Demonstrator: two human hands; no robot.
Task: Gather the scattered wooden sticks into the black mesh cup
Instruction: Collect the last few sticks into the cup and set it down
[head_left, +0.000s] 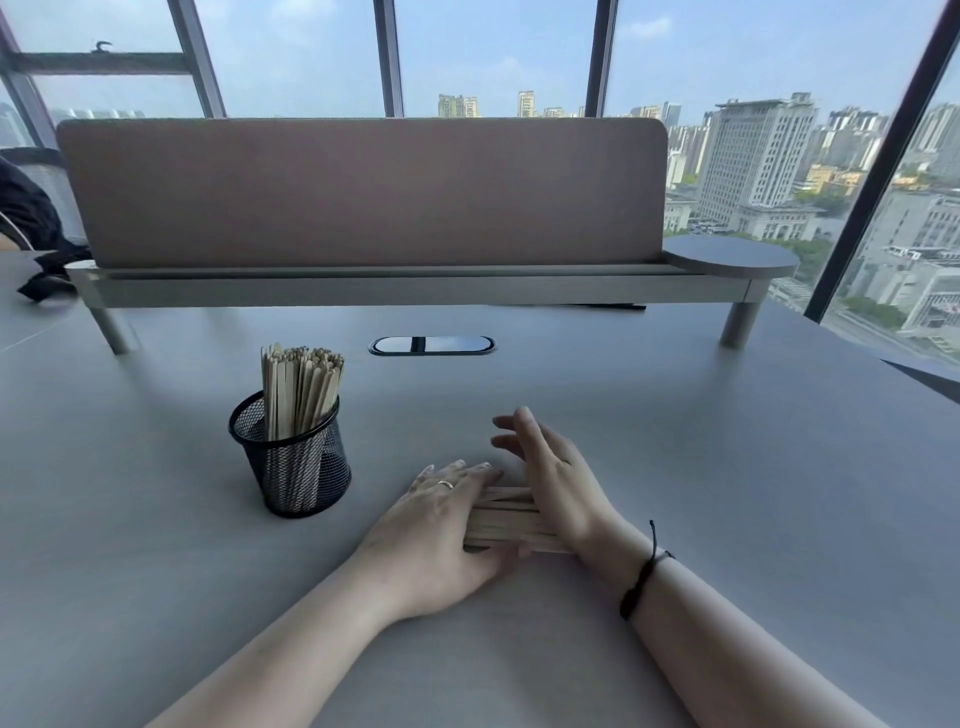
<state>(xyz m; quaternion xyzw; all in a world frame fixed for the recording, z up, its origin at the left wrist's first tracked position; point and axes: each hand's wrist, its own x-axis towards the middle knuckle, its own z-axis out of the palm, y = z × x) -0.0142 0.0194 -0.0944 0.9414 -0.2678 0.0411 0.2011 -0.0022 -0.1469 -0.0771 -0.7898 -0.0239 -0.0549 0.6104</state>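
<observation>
**Two hands corral a bundle of wooden sticks beside a mesh cup**

A loose bundle of wooden sticks (506, 522) lies flat on the grey worktop (727, 441), pressed between two bare hands. The left hand (441, 525) rests palm-down against the bundle's left end, fingers spread wide and flat, a ring on one finger. The right hand (556, 478) stands on its edge against the right end, fingers extended and together, closing on nothing; a dark cord bracelet (641, 574) circles that wrist. Neither hand grips the sticks; both simply push against them.

To the left of the hands, near but apart, the black mesh cup (293, 460) stands upright on the worktop, already holding many sticks (301, 387) that rise well above its rim and lean slightly right.

Beyond, an oval cable port (431, 345) sits in the worktop. Behind it a raised shelf (415, 286) on short legs carries a pinkish divider panel (363, 192) and a round pad (730, 255) at its right end. Tall windows (779, 67) show city towers under a hazy sky.
</observation>
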